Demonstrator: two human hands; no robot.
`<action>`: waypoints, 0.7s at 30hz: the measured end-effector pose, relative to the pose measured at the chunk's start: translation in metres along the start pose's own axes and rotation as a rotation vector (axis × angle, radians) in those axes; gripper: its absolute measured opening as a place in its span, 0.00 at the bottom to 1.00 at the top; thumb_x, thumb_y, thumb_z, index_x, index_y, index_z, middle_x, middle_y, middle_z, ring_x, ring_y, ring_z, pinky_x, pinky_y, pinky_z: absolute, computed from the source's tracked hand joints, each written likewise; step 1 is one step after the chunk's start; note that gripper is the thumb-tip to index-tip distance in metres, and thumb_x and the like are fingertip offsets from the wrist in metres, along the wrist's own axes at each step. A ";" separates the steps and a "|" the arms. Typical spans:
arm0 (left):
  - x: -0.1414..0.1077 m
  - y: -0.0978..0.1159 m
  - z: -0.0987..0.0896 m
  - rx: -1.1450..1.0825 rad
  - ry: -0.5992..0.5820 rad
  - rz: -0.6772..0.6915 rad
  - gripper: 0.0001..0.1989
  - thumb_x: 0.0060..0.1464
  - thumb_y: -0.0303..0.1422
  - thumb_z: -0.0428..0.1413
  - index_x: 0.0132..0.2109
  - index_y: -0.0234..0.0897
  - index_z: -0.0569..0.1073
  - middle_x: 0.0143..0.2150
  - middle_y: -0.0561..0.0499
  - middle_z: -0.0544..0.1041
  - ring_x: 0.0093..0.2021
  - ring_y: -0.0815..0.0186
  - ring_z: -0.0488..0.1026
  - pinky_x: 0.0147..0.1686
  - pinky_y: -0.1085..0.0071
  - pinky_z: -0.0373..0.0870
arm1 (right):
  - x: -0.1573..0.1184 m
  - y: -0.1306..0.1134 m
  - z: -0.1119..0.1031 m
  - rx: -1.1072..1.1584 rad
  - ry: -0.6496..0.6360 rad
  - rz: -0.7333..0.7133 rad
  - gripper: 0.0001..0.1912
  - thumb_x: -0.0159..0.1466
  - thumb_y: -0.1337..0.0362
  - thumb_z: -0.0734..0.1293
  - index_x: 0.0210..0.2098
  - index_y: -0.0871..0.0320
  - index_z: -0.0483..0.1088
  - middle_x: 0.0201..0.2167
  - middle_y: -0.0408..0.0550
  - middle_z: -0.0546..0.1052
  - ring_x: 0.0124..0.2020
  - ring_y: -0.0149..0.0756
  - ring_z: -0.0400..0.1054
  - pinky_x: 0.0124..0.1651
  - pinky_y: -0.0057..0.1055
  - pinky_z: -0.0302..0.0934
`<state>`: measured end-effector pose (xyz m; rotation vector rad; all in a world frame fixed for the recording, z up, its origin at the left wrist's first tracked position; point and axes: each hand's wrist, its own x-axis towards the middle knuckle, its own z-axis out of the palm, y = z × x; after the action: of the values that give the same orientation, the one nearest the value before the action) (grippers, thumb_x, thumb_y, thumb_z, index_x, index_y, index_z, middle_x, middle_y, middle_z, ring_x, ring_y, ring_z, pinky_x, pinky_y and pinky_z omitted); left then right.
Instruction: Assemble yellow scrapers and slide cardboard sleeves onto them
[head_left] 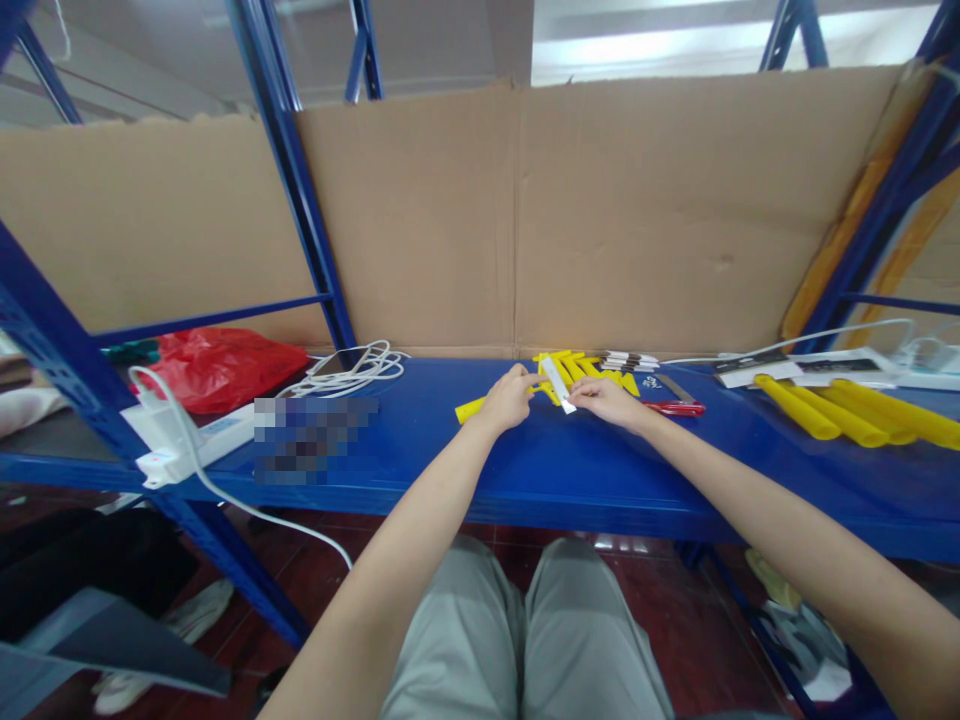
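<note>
A white strip (557, 384) is held slanted over the blue shelf top (450, 475), between my two hands. My right hand (604, 398) pinches its lower right edge with the fingertips. My left hand (511, 397) is closed at the strip's left side, with a finger reaching to it; whatever else it grips is too small to make out. A yellow tube (470, 409) lies beside my left hand, partly hidden by it. Several short yellow pieces (576, 363) lie in a row just behind the strip.
Red-handled tool (679, 408) and black-and-white pieces (628, 361) lie right of my hands. Long yellow tubes (855, 415) rest at the far right. On the left are a power strip (217, 435), coiled white cable (360, 370) and red bag (225, 365). Cardboard (420, 220) stands behind.
</note>
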<state>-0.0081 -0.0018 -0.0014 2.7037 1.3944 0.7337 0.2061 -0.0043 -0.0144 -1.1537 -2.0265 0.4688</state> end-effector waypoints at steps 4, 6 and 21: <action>0.000 -0.001 0.000 -0.013 0.012 0.053 0.24 0.59 0.20 0.50 0.60 0.40 0.73 0.49 0.46 0.70 0.50 0.63 0.71 0.55 0.69 0.67 | 0.000 0.004 0.000 -0.013 -0.024 0.034 0.08 0.56 0.64 0.65 0.21 0.54 0.73 0.31 0.48 0.78 0.36 0.41 0.70 0.48 0.45 0.62; 0.001 -0.002 0.002 -0.016 0.018 0.086 0.24 0.58 0.20 0.51 0.59 0.40 0.73 0.48 0.46 0.70 0.49 0.64 0.71 0.54 0.68 0.67 | 0.001 0.005 0.000 -0.043 -0.038 0.054 0.09 0.56 0.63 0.65 0.21 0.55 0.72 0.31 0.48 0.78 0.36 0.41 0.70 0.47 0.44 0.62; -0.006 0.006 -0.001 0.180 -0.049 0.173 0.26 0.61 0.23 0.48 0.64 0.47 0.69 0.44 0.47 0.70 0.47 0.62 0.70 0.48 0.67 0.68 | -0.004 -0.004 0.001 -0.104 -0.117 0.131 0.12 0.60 0.59 0.63 0.23 0.57 0.67 0.23 0.46 0.70 0.26 0.35 0.62 0.34 0.34 0.56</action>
<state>-0.0071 -0.0100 -0.0012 2.9888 1.2870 0.5697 0.2045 -0.0094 -0.0144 -1.3566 -2.1047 0.5111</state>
